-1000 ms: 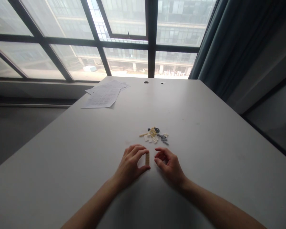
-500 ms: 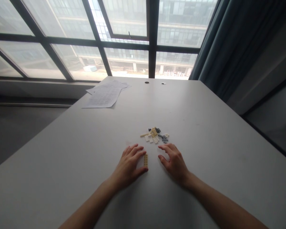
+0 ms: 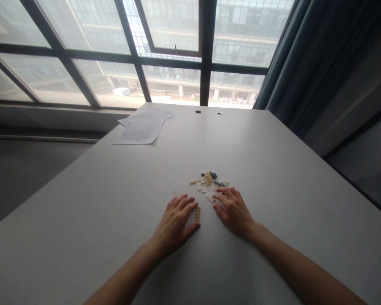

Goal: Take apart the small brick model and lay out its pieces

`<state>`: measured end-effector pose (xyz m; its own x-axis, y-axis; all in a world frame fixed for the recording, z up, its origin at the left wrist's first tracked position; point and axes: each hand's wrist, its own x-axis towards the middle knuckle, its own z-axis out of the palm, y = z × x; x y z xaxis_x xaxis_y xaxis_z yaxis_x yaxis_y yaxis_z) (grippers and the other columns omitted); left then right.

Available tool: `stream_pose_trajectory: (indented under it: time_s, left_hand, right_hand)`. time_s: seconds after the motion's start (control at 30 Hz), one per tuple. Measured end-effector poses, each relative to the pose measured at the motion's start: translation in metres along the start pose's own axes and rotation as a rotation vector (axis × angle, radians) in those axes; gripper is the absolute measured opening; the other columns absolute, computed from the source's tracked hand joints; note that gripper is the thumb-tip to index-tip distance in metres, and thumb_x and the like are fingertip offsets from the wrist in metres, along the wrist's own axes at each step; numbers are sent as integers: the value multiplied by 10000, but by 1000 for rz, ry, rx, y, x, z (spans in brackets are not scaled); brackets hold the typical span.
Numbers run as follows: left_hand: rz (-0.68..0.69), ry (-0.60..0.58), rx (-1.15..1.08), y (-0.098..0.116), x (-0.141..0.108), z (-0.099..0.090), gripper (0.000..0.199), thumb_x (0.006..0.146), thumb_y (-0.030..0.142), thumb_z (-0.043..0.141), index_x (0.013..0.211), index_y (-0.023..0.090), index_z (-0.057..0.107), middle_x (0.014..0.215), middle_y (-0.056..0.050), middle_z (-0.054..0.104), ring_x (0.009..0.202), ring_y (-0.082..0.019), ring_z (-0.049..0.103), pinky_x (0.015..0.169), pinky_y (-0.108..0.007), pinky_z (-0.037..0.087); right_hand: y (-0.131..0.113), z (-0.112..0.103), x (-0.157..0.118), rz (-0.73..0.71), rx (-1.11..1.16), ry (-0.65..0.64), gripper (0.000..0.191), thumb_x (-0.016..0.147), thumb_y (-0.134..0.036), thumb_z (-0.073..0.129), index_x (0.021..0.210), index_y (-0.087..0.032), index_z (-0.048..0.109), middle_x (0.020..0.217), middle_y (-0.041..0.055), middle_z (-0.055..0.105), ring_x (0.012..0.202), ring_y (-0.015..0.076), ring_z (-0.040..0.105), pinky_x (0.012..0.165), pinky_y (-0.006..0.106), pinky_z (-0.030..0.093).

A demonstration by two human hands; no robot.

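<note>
My left hand (image 3: 179, 220) rests on the table with a tan studded toy brick (image 3: 197, 214) between its index fingertip and thumb, which meet the brick's far and near ends. My right hand (image 3: 233, 212) is low over the table, its fingers apart. One of its fingertips touches or nearly touches a small white studded brick (image 3: 210, 197). Just beyond both hands lies a loose pile of toy bricks, with tan bricks (image 3: 208, 178) on top, dark grey bricks (image 3: 213, 175) behind and flat white pieces (image 3: 202, 187) in front. The right fingers partly hide grey pieces (image 3: 220, 184).
Printed sheets of paper (image 3: 141, 129) lie at the far left of the white table (image 3: 257, 148). Two round cable holes, one dark hole (image 3: 198, 112) among them, sit near the back edge. A window and a dark curtain (image 3: 282, 63) stand behind.
My right hand has reached a little farther toward the pile. The white studded brick has come away from the pile toward me. The left hand keeps its hold on the tan brick; the view has shifted slightly.
</note>
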<state>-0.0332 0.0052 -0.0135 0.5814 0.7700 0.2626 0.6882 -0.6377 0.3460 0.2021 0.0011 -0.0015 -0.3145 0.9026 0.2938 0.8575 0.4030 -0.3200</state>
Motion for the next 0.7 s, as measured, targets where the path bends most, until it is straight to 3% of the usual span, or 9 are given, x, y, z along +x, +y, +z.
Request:
stream_pose_trajectory:
  time_s: [0.13,0.33,0.7]
  left_hand:
    - [-15,-27,13,1,0,0,412,828,378,596,1213,238,547,1320,-91,527,1276,-315,403,1070,-557,286]
    - [-11,3,2,1,0,0,460,811,365,616,1243,228,534,1295,-101,544,1267,-315,416,1067,-551,299]
    - [10,44,8,1,0,1,396,816,344,617,1195,238,574,1279,-100,553,1264,-310,418,1060,-539,320]
  right_hand:
    - [8,-1,9,-27,4,-25,368,843,-241,598,1210,-217,589,1227,97,558,1125,257,449,956,396,368]
    - [6,0,15,-117,-31,-109,317,884,-214,547,1190,-271,604,1243,72,566,1142,254,440,945,401,344]
    - [3,5,18,-64,-52,-26,215,900,-210,533,1093,-217,629,1136,86,609,1090,249,472,926,389,348]
